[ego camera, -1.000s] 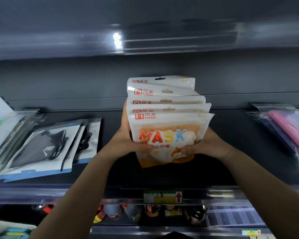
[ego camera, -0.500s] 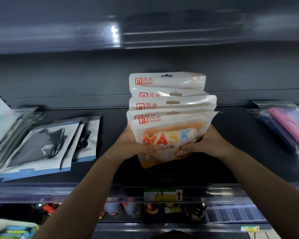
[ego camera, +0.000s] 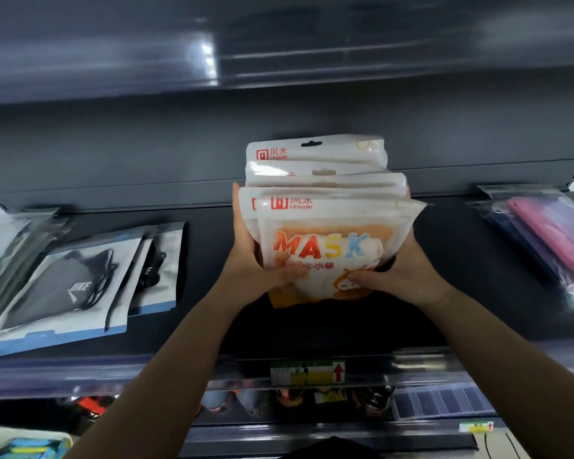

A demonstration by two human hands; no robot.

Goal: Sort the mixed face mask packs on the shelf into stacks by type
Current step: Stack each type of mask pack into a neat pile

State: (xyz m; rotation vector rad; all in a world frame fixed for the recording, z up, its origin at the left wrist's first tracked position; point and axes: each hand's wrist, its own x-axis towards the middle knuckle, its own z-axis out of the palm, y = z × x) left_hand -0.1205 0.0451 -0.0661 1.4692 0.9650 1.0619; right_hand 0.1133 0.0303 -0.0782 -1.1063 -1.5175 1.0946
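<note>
**A:** Dark store shelf (ego camera: 478, 276), left to right: clear packs far left, black mask packs (ego camera: 70, 286) lying flat, orange-and-white "MASK" packs (ego camera: 325, 233) in the middle, pink mask packs (ego camera: 550, 240) at the right edge.

**B:** Change over the last second?

**A:** Small. Fanned tops of the MASK bundle have closed up and it sits a bit further back. Bottom edge looks near the shelf; can't tell if it touches.

**B:** Grip?

**A:** Left hand (ego camera: 249, 263) clamped on its left side, thumb across the front. Right hand (ego camera: 401, 273) mirrors it.

**B:** So one type squared up, probably about to go down as its own stack.
</note>
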